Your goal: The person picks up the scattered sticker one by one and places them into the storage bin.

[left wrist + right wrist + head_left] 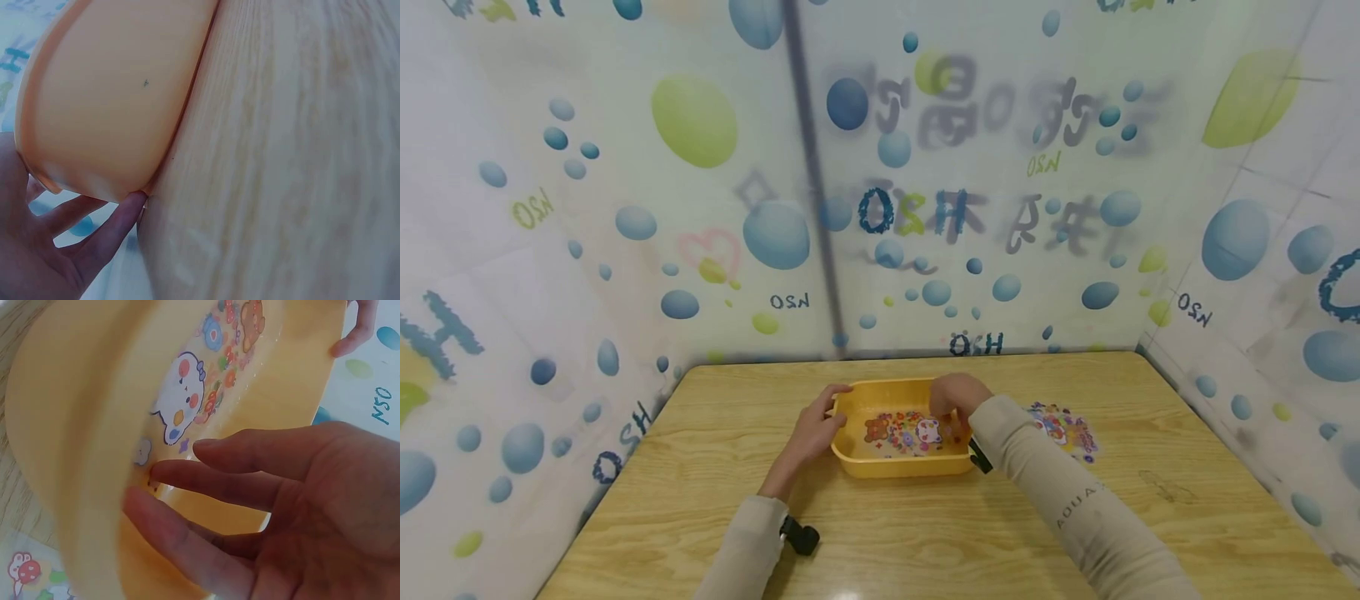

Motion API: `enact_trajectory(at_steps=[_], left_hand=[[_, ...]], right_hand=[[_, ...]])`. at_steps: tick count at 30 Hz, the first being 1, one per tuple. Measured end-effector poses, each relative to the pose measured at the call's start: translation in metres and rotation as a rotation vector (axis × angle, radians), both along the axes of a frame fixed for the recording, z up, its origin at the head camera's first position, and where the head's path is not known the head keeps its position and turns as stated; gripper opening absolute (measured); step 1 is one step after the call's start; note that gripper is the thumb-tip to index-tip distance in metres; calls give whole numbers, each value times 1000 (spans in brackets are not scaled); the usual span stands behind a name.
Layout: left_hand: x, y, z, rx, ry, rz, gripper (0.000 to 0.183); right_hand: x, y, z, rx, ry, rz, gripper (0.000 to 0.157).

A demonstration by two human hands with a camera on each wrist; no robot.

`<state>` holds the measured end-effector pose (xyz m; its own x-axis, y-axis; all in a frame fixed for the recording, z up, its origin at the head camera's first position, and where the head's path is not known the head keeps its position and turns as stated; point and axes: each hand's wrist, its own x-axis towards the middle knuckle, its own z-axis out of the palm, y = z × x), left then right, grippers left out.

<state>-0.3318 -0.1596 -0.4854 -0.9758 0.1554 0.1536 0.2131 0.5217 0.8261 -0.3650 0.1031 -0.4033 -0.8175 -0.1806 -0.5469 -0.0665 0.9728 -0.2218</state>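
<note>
A yellow plastic basin (910,468) stands upright on the wooden table. Cartoon stickers (904,435) cover part of its floor, among them a brown bear (876,430) and a white animal face (182,392); whether they are loose or stuck down I cannot tell. My left hand (811,427) holds the basin's left end, thumb over the rim and fingers against the outer wall. Inside the right end is my right hand (269,500), its fingers spread and slightly bent. Their tips reach the floor and wall beside the stickers, and no object shows between them.
More cartoon stickers (1066,432) lie on the table (1150,517) just right of the basin, partly behind my right sleeve (1060,492). A patterned curtain (925,308) with bubbles and letters hangs along the table's back and sides.
</note>
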Motion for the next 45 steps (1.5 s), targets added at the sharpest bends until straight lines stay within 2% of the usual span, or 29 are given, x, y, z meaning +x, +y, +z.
enact_trajectory(at_steps=[9, 14, 16, 21, 24, 30, 38, 45], left_hand=[[-1, 0, -1, -5, 5, -4, 48], [-1, 0, -2, -8, 5, 1, 49], [-1, 0, -2, -12, 6, 2, 49], [1, 1, 0, -16, 9, 2, 48], [1, 1, 1, -12, 7, 1, 48], [2, 1, 0, -5, 1, 2, 48], [3, 1, 1, -7, 2, 7, 49], [2, 1, 1, -6, 1, 3, 49]], right_hand=[[2, 1, 2, 21, -13, 36, 17], [7, 3, 8, -26, 5, -65, 20], [9, 5, 11, -37, 28, -74, 21], [12, 16, 21, -50, 88, 5, 15], [16, 26, 27, -94, 131, 44, 12], [29, 49, 35, -186, 197, 84, 19], [40, 93, 31, -296, 264, 33, 26], [54, 134, 12, -417, 393, -11, 26]])
